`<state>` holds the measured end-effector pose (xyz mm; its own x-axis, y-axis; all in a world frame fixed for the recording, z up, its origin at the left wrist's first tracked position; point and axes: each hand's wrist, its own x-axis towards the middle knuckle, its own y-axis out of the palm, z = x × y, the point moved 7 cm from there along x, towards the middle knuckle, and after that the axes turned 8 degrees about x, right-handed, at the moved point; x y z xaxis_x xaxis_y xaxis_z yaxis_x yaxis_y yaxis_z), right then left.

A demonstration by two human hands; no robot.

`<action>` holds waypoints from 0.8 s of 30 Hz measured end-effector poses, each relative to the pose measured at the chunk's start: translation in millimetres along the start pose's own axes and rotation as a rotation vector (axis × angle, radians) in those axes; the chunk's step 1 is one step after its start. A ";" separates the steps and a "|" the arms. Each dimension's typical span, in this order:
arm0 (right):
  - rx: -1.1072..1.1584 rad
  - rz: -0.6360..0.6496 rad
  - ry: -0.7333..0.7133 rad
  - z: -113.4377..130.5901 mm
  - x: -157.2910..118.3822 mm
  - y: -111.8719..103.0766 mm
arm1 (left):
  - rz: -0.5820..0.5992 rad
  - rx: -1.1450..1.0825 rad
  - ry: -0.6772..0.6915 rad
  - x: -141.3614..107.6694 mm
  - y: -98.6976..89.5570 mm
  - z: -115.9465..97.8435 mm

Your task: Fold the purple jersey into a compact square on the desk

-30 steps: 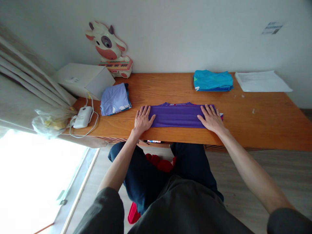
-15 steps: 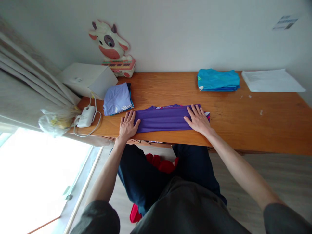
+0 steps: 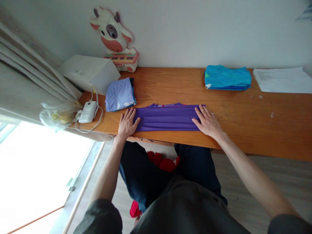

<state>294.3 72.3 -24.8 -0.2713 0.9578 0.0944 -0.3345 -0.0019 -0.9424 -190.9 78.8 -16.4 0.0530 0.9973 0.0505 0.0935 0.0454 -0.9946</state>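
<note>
A purple garment [image 3: 168,117], folded into a long flat band, lies near the front edge of the wooden table [image 3: 243,123], with the left hand [image 3: 127,123] pressed flat, fingers spread, on its nine o'clock end and the right hand [image 3: 207,122] flat on its three o'clock end. At ten o'clock from the band sit a folded lilac garment [image 3: 119,95], a white box [image 3: 89,73], a white adapter with cord [image 3: 87,111] and a cow-shaped toy [image 3: 114,37]. At two o'clock lie a folded blue garment [image 3: 227,77] and a stack of papers [image 3: 284,80].
</note>
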 end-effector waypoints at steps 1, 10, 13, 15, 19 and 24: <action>-0.001 -0.006 0.005 -0.6 -1.5 -0.5 | -0.007 -0.006 -0.003 -0.5 -0.2 0.6; 0.014 -0.031 0.031 1.2 -4.2 1.8 | -0.181 -0.060 -0.209 -5.6 -2.6 25.2; 0.020 -0.026 0.033 -1.2 -4.2 3.5 | -0.216 -0.086 -0.287 -11.2 -3.7 30.9; 0.017 -0.026 0.036 -2.4 -5.4 4.3 | -0.211 -0.080 -0.318 -16.8 -2.6 30.5; 0.012 -0.026 0.032 -2.7 -12.5 4.5 | -0.189 -0.078 -0.334 -29.8 1.2 23.8; 0.023 -0.029 0.012 -3.1 -23.9 2.6 | -0.219 -0.128 -0.374 -41.4 0.7 21.6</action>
<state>302.7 50.3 -30.5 -0.2501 0.9611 0.1173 -0.3628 0.0193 -0.9317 -214.5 38.7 -21.2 -0.3420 0.9184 0.1990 0.1857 0.2736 -0.9438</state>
